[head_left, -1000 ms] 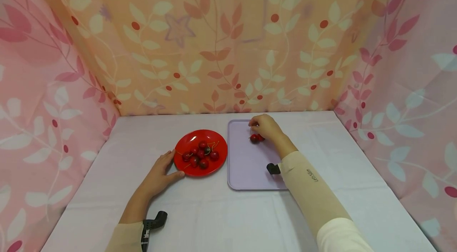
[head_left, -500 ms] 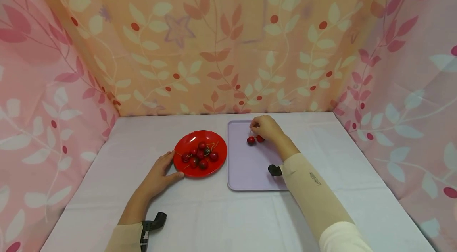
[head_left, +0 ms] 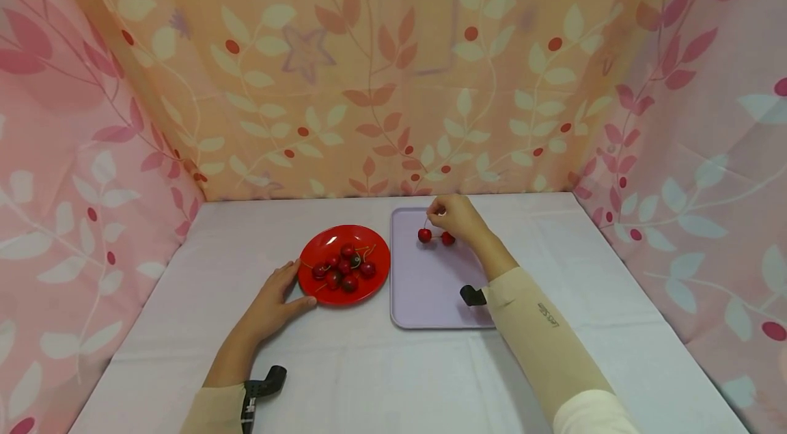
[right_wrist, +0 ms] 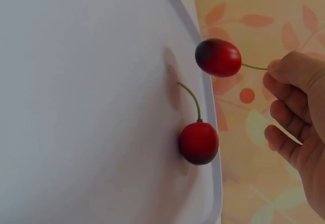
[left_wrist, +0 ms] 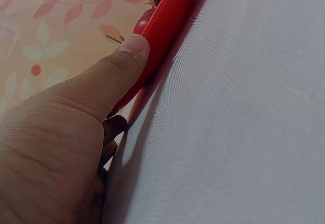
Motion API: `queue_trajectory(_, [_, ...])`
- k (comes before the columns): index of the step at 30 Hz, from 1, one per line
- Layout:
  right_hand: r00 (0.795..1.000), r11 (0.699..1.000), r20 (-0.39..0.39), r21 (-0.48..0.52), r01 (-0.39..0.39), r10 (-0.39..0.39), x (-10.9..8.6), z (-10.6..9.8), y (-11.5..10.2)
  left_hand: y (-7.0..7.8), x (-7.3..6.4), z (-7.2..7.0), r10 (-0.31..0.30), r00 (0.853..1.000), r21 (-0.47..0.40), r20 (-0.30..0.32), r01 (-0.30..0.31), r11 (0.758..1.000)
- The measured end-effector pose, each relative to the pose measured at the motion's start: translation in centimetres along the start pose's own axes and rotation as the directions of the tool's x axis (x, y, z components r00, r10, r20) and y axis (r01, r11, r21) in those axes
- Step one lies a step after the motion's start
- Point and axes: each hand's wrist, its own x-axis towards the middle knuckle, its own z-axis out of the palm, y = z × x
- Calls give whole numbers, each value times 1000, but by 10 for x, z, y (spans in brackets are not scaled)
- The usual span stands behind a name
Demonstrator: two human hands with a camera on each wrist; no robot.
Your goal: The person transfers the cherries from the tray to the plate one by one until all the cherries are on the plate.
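Note:
My right hand (head_left: 456, 217) pinches the green stem of a red cherry (right_wrist: 218, 57) between thumb and forefinger, and the fruit hangs above the lilac tray (head_left: 430, 297). A second cherry (right_wrist: 198, 142) with a curved stem lies on the tray just below it. On the left stands a red plate (head_left: 369, 294) bearing several cherries (head_left: 344, 267), some with long stems. My left hand (head_left: 278, 302) rests against the plate's left rim, its fingers spread along the edge. In the left wrist view the thumb (left_wrist: 133, 46) lies on the rim.
A white cloth (head_left: 344, 379) covers the table under plate and tray, which stand side by side almost touching. Patterned curtains (head_left: 369, 78) close off the back and both sides. A small black camera (head_left: 473, 295) sticks out from the right wrist, low over the tray.
The cherry under my right hand has moved left and risen a little, away from the other cherry on the tray. My left hand and the plate have stayed in place.

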Motion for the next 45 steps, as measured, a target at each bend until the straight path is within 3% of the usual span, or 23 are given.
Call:
queue_trajectory(8, [994,997,-108,71,29,-22,-2,3,-13,-1,0,2,-12,1000,4,4,12,1000])
queue_trajectory(19, [981,976,-184,196,97,-61,2,19,-39,-2,0,1,-31,1000,2,7,31,1000])
queue_trajectory(26, [976,976,-196,177,125,-89,5,36,-52,0,-1,1,-41,999,-7,11,41,999])
queue_trajectory(33, [983,974,-172,207,91,-55,7,49,-69,0,-1,0,-32,999,-11,6,32,999])
queue_trajectory(45, [992,970,-121,232,74,-47,11,77,-71,1,-1,-1,-3,1000,-18,0,3,1000])
